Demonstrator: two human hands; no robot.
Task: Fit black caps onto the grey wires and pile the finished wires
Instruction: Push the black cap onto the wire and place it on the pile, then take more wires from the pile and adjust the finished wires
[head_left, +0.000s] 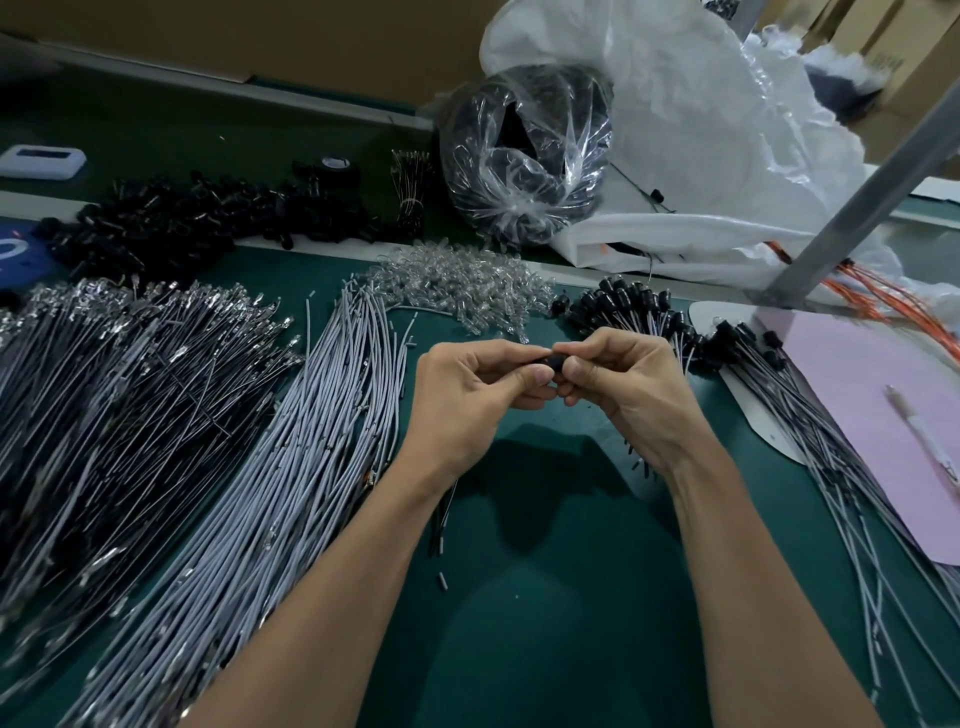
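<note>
Both hands pinched on small black plastic cap (556, 362) mid-table: left hand (467, 384), right hand (623, 384). Capped grey wire pile (675, 317) on right, small. Uncapped grey wire bundle (311, 441) on left, big. Early stage imo.

No text, label, brand or number can be read anywhere: the cardboard boxes (904, 47) at the top right carry only blurred dark print, and the small white device (41, 162) shows a dark, blank face.

Dim, cool light. A soft shadow pools on the green mat (545, 597) beneath the hands. Frame edges bend and blur.
</note>
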